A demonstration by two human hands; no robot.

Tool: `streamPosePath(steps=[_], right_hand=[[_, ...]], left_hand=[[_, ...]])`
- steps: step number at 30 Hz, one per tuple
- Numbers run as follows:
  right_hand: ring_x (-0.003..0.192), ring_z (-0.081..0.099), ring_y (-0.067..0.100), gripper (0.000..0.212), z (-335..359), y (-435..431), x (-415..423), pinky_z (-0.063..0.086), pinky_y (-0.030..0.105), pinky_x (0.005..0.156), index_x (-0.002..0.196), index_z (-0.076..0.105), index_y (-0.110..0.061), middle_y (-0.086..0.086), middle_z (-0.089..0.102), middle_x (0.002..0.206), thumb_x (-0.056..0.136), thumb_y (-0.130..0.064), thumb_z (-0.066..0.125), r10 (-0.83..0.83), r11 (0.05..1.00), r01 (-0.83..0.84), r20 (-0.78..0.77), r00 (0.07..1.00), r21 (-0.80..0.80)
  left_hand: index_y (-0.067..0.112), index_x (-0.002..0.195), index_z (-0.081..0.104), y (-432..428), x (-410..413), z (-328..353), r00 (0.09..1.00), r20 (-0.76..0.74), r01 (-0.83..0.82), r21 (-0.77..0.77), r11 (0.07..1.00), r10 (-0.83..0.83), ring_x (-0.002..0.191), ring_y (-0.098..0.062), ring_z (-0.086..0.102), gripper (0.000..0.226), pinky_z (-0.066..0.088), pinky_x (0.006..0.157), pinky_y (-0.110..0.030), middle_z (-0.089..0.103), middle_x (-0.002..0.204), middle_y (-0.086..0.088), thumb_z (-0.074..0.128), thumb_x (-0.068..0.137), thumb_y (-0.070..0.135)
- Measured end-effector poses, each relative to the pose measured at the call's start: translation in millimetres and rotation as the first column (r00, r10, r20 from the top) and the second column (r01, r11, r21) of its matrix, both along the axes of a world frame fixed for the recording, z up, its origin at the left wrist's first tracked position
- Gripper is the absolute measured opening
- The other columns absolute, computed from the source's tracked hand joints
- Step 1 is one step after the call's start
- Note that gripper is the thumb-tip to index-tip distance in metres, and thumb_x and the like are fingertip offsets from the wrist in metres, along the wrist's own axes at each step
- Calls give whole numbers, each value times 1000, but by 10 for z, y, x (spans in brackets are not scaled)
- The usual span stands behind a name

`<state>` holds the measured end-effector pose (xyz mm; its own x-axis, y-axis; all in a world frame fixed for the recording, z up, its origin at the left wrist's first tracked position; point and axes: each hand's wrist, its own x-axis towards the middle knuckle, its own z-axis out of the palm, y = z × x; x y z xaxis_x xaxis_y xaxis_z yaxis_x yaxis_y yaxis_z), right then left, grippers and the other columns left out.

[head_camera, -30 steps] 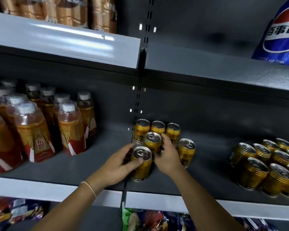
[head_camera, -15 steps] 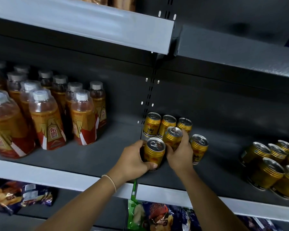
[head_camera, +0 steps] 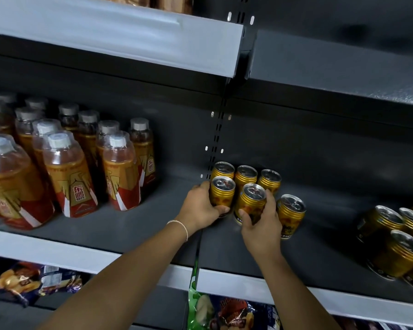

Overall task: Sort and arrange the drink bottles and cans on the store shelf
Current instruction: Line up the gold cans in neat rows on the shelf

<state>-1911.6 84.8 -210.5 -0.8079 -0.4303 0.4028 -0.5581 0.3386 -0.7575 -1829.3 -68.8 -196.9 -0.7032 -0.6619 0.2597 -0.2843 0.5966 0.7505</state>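
Cans (head_camera: 245,175) cluster on the dark shelf (head_camera: 134,225). The left hand (head_camera: 198,208) curls round the front-left can (head_camera: 223,195), and the right hand (head_camera: 260,231) clasps the middle can (head_camera: 249,203) beside it. A loose can (head_camera: 291,216) stands just right of that hand, with bottles (head_camera: 69,177) well to the left.

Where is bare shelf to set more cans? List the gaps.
Widest bare shelf: between the lone can and the right-side cans. A narrower strip lies between the bottles and the left hand. Crowded: the middle cluster, where the right hand also grips a can.
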Motion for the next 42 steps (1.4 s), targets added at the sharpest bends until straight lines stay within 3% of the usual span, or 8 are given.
streamPosePath(steps=[7,12,18,24,29,33,37,42], right_hand=[[130,49,29,84,-81,-38,-31,36,27,94,155,19,-20,12,47,146,89,-23,71,-25,999,26,-14,1000,24],[131,47,28,85,-107,-32,-63,34,27,97,155,17,-22,11,45,147,89,-23,71,-19,999,19,-12,1000,29],[131,47,27,87,-127,-17,-67,37,29,100,154,19,-23,8,47,146,87,-23,74,-10,1000,10,-4,1000,23],[132,48,22,92,-158,-12,-89,44,46,108,152,21,-27,1,50,144,81,-24,80,52,998,-52,34,998,-23],[111,54,-11,88,-140,27,-63,45,15,91,139,34,-44,-30,51,122,71,-25,87,142,985,-136,56,988,-103],[111,57,-8,81,-121,64,-81,53,19,88,130,42,-45,-19,57,125,68,-24,89,242,964,-229,87,966,-132],[118,56,-1,91,-88,95,-81,52,16,88,135,40,-47,-21,56,129,62,-25,90,388,919,-375,107,916,-121],[113,56,-7,95,-101,94,-53,50,15,87,132,35,-63,-28,56,126,63,-26,87,440,898,-440,126,889,-26]], left_hand=[[21,118,60,-42,-24,-94,997,-57,43,-18,999,-44,105,-14,57,67,46,89,-25,64,113,0,84,63,51],[24,131,55,-132,61,-115,990,-81,112,-7,994,-112,115,-13,56,73,38,91,-14,64,122,4,87,66,34],[19,136,50,-150,65,-102,989,-72,129,-37,991,-131,120,-20,54,66,43,103,-32,62,127,-3,80,77,29],[18,138,47,-143,61,-108,989,-55,137,-56,989,-140,122,-24,52,65,41,105,-35,60,129,-7,76,81,25],[18,143,43,-161,109,-97,990,-84,110,-7,994,-110,129,-21,46,69,36,111,-36,53,137,-6,74,81,14],[15,123,58,-95,185,-60,969,-248,3,-11,1000,-6,101,-16,58,47,49,93,-30,60,106,-1,57,81,-7],[17,105,69,-13,282,-99,968,-237,74,-24,997,-78,88,-10,62,16,45,75,-11,67,94,5,59,92,14],[15,97,70,21,385,-143,955,-239,169,-55,984,-178,83,-13,62,24,48,75,-26,69,89,-2,52,98,30]])
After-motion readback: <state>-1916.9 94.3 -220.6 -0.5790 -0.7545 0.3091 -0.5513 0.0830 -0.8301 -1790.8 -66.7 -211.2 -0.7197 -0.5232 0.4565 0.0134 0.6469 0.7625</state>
